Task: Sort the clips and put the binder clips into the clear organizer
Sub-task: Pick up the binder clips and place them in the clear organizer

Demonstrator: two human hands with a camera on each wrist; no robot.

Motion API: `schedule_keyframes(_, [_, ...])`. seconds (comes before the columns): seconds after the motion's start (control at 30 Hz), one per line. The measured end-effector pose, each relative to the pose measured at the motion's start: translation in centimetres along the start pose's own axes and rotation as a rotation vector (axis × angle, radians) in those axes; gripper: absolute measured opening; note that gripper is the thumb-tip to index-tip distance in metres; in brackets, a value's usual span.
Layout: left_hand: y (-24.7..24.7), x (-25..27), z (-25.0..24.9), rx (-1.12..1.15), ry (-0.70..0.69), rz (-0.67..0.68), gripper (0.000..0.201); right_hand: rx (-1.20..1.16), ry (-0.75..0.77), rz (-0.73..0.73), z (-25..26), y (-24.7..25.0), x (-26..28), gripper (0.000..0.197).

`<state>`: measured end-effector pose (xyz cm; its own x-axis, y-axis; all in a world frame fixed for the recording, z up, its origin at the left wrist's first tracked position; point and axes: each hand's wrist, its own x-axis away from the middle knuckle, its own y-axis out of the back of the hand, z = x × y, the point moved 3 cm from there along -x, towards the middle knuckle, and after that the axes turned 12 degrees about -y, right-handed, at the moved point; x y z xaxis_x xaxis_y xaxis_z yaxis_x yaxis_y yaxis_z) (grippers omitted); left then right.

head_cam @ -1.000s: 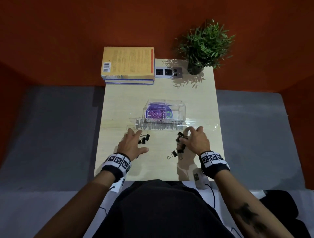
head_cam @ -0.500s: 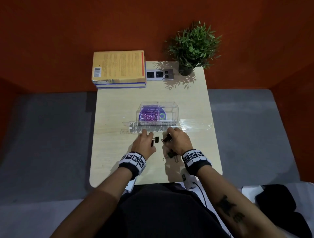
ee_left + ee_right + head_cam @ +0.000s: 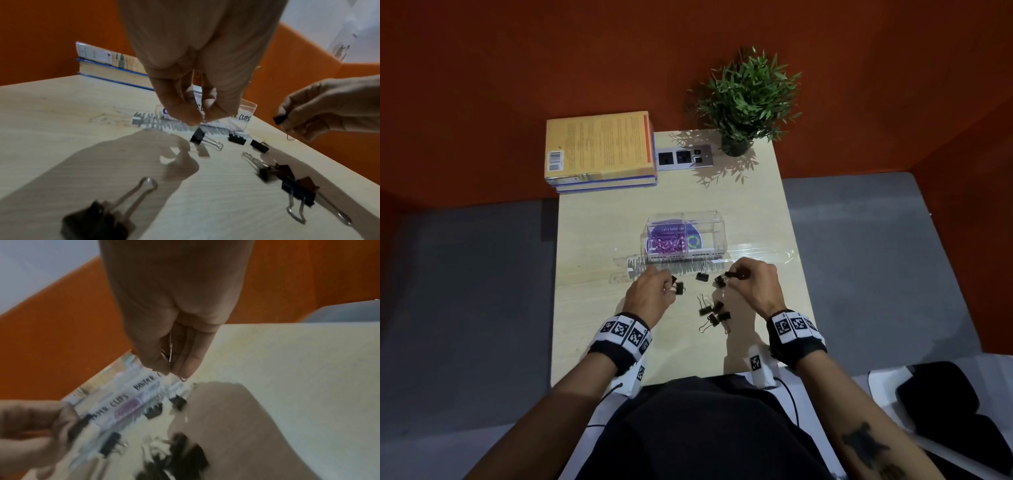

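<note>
The clear organizer point(image 3: 709, 219) stands mid-table, with purple paper clips point(image 3: 666, 242) in its left compartment. Its right compartment, labelled for binder clips, looks bare. Just in front of it, my left hand point(image 3: 669, 282) pinches a black binder clip point(image 3: 678, 287). My right hand point(image 3: 736, 275) pinches another black binder clip point(image 3: 279, 119) by its wire handles, lifted off the table. Two loose clips point(image 3: 702, 276) lie between the hands. A small cluster of clips point(image 3: 714, 315) lies nearer to me. One more clip point(image 3: 96, 217) lies under my left wrist.
The pale wooden table point(image 3: 592, 308) is narrow. At its back stand a stack of books point(image 3: 599, 147), a power socket plate point(image 3: 685, 157) and a potted plant point(image 3: 746, 102). A clear plastic sheet point(image 3: 756, 255) lies under the organizer's front.
Half a second ago the hands were close together over the clips. They have drawn apart, each pinching a clip, and the right hand has lifted its clip off the table.
</note>
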<state>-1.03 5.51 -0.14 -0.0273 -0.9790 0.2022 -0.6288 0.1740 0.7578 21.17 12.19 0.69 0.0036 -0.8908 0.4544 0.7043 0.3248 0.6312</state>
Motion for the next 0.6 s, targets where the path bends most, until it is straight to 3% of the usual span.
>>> schedule_keyframes(0.13, [0.4, -1.2, -1.3, 0.061, -0.029, -0.012, 0.021, -0.135, 0.103, -0.06, 4.0, 2.0, -0.3, 0.014])
schedule_keyframes(0.23, [-0.2, -1.3, -2.6, -0.123, -0.075, 0.084, 0.019, -0.094, 0.17, -0.106, 7.3, 1.9, -2.2, 0.012])
schedule_keyframes(0.33, [-2.4, 0.2, -2.8, -0.29, -0.083, 0.3, 0.059, 0.037, 0.166, -0.103, 8.6, 0.4, -4.4, 0.014])
schedule_keyframes(0.43, [-4.6, 2.0, -2.8, -0.343, -0.156, 0.415, 0.069, 0.166, 0.168, -0.047, 8.8, -0.6, -5.4, 0.022])
schedule_keyframes(0.5, [-5.7, 2.8, -2.6, -0.374, -0.251, 0.43, 0.063, 0.199, 0.184, -0.035, 8.5, -0.6, -5.4, 0.028])
schedule_keyframes(0.6, [-6.2, 3.0, -2.3, -0.275, -0.348, 0.403, 0.024, 0.183, 0.223, -0.135, 7.3, 0.0, -4.5, 0.024])
